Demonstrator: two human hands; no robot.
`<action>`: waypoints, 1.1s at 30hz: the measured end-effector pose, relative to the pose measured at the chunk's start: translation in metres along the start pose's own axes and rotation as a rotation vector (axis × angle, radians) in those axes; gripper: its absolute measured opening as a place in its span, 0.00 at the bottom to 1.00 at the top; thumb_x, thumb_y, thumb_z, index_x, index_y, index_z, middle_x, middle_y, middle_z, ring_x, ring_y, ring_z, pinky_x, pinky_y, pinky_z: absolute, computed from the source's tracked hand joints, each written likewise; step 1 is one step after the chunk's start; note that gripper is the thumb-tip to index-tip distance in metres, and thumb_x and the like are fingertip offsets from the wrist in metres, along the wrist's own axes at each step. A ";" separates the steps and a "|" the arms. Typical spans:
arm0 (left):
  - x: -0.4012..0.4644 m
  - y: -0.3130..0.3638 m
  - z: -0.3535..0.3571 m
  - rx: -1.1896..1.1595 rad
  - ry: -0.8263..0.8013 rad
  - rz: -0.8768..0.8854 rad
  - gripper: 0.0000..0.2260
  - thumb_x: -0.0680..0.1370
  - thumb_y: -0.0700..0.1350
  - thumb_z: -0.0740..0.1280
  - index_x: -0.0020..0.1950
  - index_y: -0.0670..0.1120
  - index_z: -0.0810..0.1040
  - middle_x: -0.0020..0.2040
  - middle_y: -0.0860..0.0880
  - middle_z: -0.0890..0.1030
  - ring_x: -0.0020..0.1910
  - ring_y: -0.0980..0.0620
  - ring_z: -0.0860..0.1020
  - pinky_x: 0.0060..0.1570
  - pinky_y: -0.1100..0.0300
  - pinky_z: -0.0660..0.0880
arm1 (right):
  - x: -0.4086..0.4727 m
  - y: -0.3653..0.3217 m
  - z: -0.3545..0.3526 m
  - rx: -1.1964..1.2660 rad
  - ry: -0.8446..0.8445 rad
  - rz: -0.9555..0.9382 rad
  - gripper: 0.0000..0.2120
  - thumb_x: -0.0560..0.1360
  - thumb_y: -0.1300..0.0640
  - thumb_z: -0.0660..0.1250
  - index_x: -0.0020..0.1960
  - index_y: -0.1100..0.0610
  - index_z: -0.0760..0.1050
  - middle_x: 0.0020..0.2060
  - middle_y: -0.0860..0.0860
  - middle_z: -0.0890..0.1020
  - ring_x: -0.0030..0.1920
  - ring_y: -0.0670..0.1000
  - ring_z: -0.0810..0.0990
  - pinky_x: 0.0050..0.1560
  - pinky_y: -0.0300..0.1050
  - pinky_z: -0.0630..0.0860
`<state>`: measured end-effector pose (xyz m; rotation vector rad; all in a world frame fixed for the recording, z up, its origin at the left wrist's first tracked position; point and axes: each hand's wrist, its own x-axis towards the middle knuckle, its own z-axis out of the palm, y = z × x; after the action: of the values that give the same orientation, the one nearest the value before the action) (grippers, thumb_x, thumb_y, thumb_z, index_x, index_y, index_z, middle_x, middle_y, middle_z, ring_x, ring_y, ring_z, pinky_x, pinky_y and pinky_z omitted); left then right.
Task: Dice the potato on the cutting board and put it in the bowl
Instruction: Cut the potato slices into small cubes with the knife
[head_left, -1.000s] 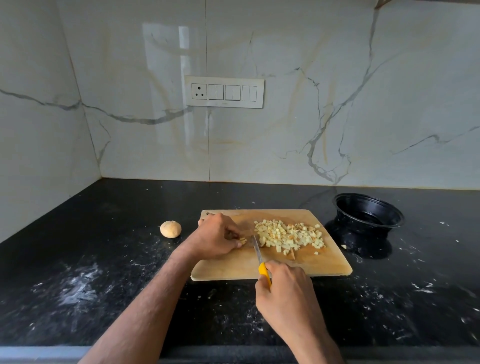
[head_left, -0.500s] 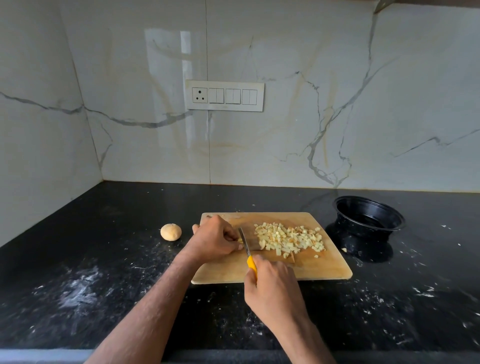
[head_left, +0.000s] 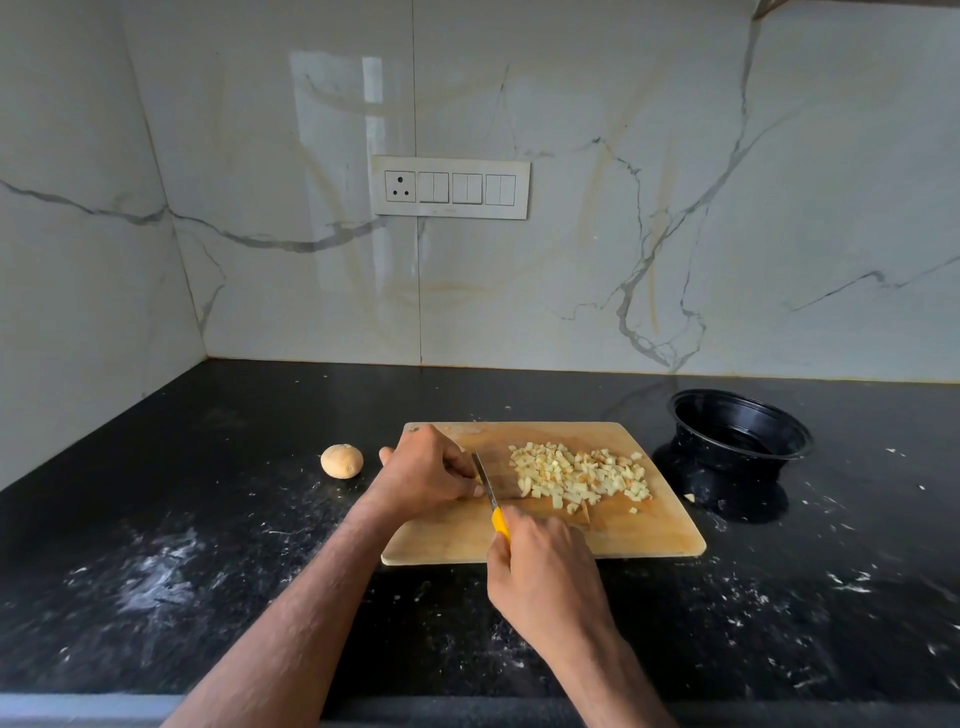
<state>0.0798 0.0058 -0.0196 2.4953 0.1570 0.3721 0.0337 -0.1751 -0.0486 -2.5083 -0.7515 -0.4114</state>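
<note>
Since a moment ago the knife (head_left: 487, 483) has slid leftward across the board, away from the heap of cubes, and its blade now stands right against the knuckles of the left hand (head_left: 427, 470). That left hand is hunched over the near-left part of the cutting board (head_left: 613, 535), fingers curled down and tucked under, apparently pinning a last bit of potato; the piece itself is hidden beneath the fingers, so I cannot tell its shape. The forearm reaches in from the lower left at a slant. The right hand (head_left: 545, 566) comes in from below, fist wrapped tight round the yellow handle, wrist low over the board's front edge.

The blade is narrow, grey steel, edge down, its long axis running from the handle near the person away toward the wall, leaning slightly left at the tip.

The diced potato (head_left: 582, 475) lies in a loose pale-yellow heap of small cubes on the middle-right of the board, some with brownish skin. The board is light wood, rounded at the corners, darker and damp-looking in the middle. A black, glossy round bowl (head_left: 740, 431) sits on the counter just beside the board's far-right corner. A small whole potato (head_left: 342, 460), tan and rounded, rests on the speckled black stone worktop (head_left: 208, 519) left of the board.
</note>
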 end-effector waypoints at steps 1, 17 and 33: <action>0.000 0.000 0.000 -0.007 -0.003 0.000 0.05 0.69 0.51 0.81 0.41 0.54 0.88 0.34 0.64 0.81 0.45 0.62 0.75 0.64 0.41 0.67 | 0.000 0.000 0.000 -0.005 0.002 -0.001 0.10 0.81 0.52 0.61 0.57 0.52 0.78 0.34 0.44 0.75 0.30 0.42 0.71 0.26 0.28 0.58; 0.000 -0.003 -0.003 -0.078 -0.084 0.028 0.03 0.71 0.45 0.80 0.42 0.51 0.88 0.35 0.62 0.82 0.46 0.59 0.79 0.57 0.48 0.74 | 0.002 0.005 0.005 0.059 0.005 0.014 0.13 0.82 0.54 0.61 0.62 0.54 0.80 0.39 0.46 0.84 0.32 0.42 0.78 0.30 0.27 0.70; 0.001 -0.005 -0.001 -0.063 -0.089 0.009 0.07 0.71 0.47 0.80 0.35 0.56 0.85 0.31 0.68 0.80 0.42 0.68 0.76 0.39 0.63 0.61 | 0.002 0.001 0.003 0.077 0.004 0.019 0.13 0.82 0.54 0.61 0.62 0.54 0.79 0.36 0.44 0.80 0.30 0.42 0.77 0.29 0.28 0.71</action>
<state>0.0802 0.0107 -0.0219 2.4454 0.0970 0.2654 0.0358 -0.1735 -0.0503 -2.4399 -0.7276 -0.3737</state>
